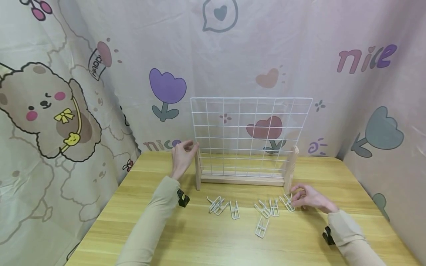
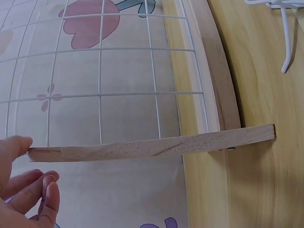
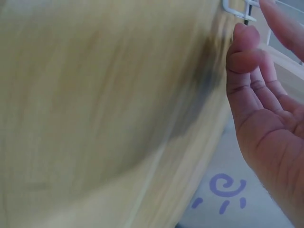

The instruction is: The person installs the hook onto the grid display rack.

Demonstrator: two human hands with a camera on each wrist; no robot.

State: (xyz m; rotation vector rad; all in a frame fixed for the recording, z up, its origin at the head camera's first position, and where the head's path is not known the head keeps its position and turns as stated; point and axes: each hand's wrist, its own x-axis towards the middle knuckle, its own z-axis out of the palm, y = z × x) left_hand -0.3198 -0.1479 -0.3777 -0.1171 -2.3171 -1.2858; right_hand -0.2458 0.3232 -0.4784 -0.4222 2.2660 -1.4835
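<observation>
Head view, right hand [image 1: 307, 196]: fingers bent at the white hook [image 1: 287, 203]; whether they pinch it, I cannot tell.
White hook: at those fingertips; probably light, stiff, smooth; best taken by its wire frame.
Left hand [image 1: 184, 155]: well left, loosely bent, touching wooden post [image 1: 198, 170].

long beige sleeves [image 1: 154, 218], two small black wrist mounts [image 1: 182, 198]

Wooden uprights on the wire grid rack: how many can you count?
2. In the head view, the left upright stands at one end of the grid rack, with the left hand at its top; the right upright stands at the other end.
</observation>
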